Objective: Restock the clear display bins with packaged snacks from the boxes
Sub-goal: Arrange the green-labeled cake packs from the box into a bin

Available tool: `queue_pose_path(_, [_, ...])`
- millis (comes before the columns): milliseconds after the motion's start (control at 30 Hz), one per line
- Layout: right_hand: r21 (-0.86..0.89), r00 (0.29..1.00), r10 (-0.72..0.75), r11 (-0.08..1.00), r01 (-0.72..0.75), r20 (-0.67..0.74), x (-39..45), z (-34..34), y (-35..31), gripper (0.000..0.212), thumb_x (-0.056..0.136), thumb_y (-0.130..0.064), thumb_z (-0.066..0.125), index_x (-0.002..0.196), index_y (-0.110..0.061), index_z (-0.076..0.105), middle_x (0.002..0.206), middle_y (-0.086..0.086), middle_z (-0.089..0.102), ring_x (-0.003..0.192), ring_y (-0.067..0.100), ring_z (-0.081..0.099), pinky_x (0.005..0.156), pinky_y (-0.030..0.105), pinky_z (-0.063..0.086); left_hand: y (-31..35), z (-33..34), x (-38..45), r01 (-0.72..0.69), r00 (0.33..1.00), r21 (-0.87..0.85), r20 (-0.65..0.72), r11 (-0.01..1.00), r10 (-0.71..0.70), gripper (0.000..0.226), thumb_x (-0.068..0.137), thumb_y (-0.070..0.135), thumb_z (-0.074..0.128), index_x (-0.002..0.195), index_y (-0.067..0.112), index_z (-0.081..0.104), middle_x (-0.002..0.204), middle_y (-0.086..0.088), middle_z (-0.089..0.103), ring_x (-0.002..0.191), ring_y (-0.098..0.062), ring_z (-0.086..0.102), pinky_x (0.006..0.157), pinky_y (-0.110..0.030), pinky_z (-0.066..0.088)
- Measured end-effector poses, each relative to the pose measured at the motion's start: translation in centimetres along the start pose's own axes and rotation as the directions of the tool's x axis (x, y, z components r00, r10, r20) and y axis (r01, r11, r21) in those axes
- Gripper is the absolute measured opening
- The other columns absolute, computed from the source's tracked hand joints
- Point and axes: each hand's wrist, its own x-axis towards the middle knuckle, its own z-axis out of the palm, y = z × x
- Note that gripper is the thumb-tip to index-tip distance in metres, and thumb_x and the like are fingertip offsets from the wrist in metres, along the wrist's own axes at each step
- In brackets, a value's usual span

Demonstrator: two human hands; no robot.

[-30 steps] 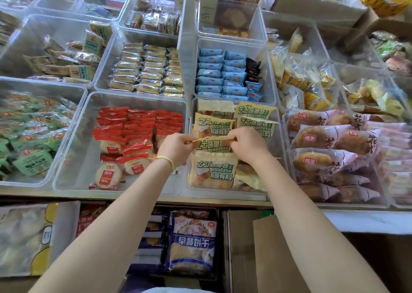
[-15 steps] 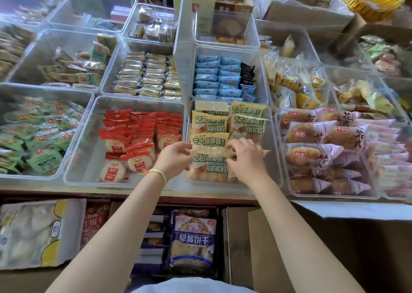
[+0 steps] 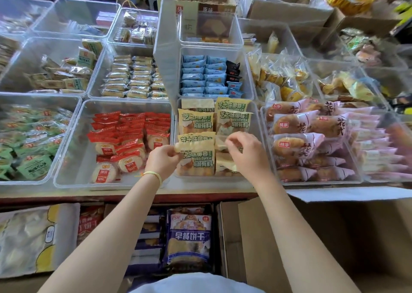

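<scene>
The left hand [image 3: 163, 160] pinched the front yellow snack packet [image 3: 197, 159] by its top edge; the right hand [image 3: 246, 151], just beside, pinched a neighbouring packet [image 3: 221, 142] inside the clear bin [image 3: 256, 123], red packets [image 3: 129, 136] lying left.

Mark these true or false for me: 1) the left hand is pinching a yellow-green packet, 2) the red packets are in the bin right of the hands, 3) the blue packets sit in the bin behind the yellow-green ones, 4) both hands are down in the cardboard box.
1) True: the left hand pinches the top edge of the front yellow-green packet.
2) False: the red packets fill the bin to the left; pink bread packets are on the right.
3) True: the blue packets sit directly behind.
4) False: the right hand and the left are both up at the bin, above the cardboard box.
</scene>
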Motion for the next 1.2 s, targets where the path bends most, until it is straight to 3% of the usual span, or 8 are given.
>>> queue_pose_path(67, [0.040,0.990,0.094,0.995,-0.090,-0.106,-2.1,-2.3,1.7,0.018,0.095,-0.005,0.054,0.101,-0.011,0.070,0.098,-0.001,0.067,0.094,0.016,0.059,0.082,0.029,0.047,0.9,-0.2,-1.0,0.007,0.987,-0.022,-0.162,1.000,-0.010,0.012,0.086,0.023,0.064,0.088,0.012,0.064,0.084,0.000,0.066,0.082,-0.022,0.061,0.071,-0.035,0.050])
queue_pose_path(167, [-0.083,0.939,0.311,0.950,-0.302,0.144,-4.0,-3.8,4.4,0.035,0.090,-0.003,0.055,0.121,-0.017,0.062,0.116,0.003,0.057,0.102,0.021,0.058,0.084,0.032,0.048,3.1,0.0,-3.4,-0.098,0.915,-0.036,-0.395,0.994,0.076,0.014,0.086,0.024,0.063,0.081,0.012,0.057,0.076,0.002,0.058,0.071,-0.017,0.052,0.060,-0.031,0.038])
queue_pose_path(367, [-0.062,0.891,0.378,0.925,-0.375,0.253,-3.8,-0.6,6.1,0.057,0.084,0.004,0.055,0.134,-0.024,0.061,0.123,0.006,0.062,0.107,0.023,0.056,0.088,0.032,0.046,6.0,5.7,-5.6,-0.138,0.977,0.168,0.187,0.976,0.106,0.020,0.089,0.022,0.054,0.095,0.018,0.072,0.086,0.002,0.071,0.076,-0.020,0.068,0.079,-0.033,0.056])
queue_pose_path(533, [-0.024,0.896,0.375,0.924,-0.381,0.237,-1.5,0.0,6.3,0.020,0.099,-0.021,0.061,0.110,-0.019,0.077,0.099,0.003,0.073,0.093,0.025,0.065,0.069,0.029,0.046,6.5,7.6,-5.1,-0.065,0.998,0.104,0.034,0.993,0.062,0.017,0.090,0.019,0.060,0.096,0.015,0.075,0.092,-0.003,0.075,0.079,-0.022,0.068,0.077,-0.031,0.054])
queue_pose_path(767, [0.226,0.871,0.449,0.844,-0.487,0.202,0.1,0.1,7.6,0.028,0.092,-0.036,0.070,0.078,-0.012,0.067,0.063,-0.002,0.052,0.069,0.020,0.049,0.056,0.028,0.033,7.1,8.4,-4.6,0.007,0.997,0.084,-0.077,0.996,0.000,0.021,0.089,0.022,0.059,0.099,0.015,0.075,0.093,-0.003,0.074,0.087,-0.023,0.066,0.073,-0.029,0.052])
queue_pose_path(900, [0.359,0.838,0.526,0.762,-0.539,0.143,0.0,1.7,7.4,0.034,0.092,-0.038,0.070,0.100,-0.006,0.063,0.094,0.003,0.063,0.085,0.020,0.058,0.069,0.030,0.039,6.7,8.8,-4.7,0.013,0.992,0.090,-0.129,0.996,-0.001,0.019,0.089,0.024,0.061,0.100,0.017,0.075,0.097,0.000,0.073,0.093,-0.021,0.065,0.072,-0.027,0.047])
queue_pose_path(1033, [0.338,0.723,0.623,0.639,-0.691,0.298,-0.8,2.4,7.7,0.091,0.082,-0.060,0.072,0.147,-0.010,0.034,0.147,0.007,0.046,0.131,0.029,0.048,0.104,0.042,0.042,5.5,8.4,-4.9,-0.049,0.987,0.184,-0.144,0.982,0.076,0.013,0.088,0.031,0.065,0.089,0.020,0.071,0.090,0.001,0.068,0.088,-0.022,0.060,0.070,-0.030,0.046])
queue_pose_path(1200, [0.352,0.663,0.548,0.570,-0.742,0.511,0.7,2.4,8.1,0.126,0.036,-0.081,0.080,0.140,-0.015,0.052,0.138,0.003,0.059,0.127,0.028,0.052,0.102,0.044,0.042,5.0,7.7,-5.4,-0.101,0.986,0.212,-0.107,0.972,0.126,0.014,0.089,0.034,0.065,0.093,0.020,0.067,0.088,0.006,0.050,0.087,-0.021,0.054,0.070,-0.030,0.044])
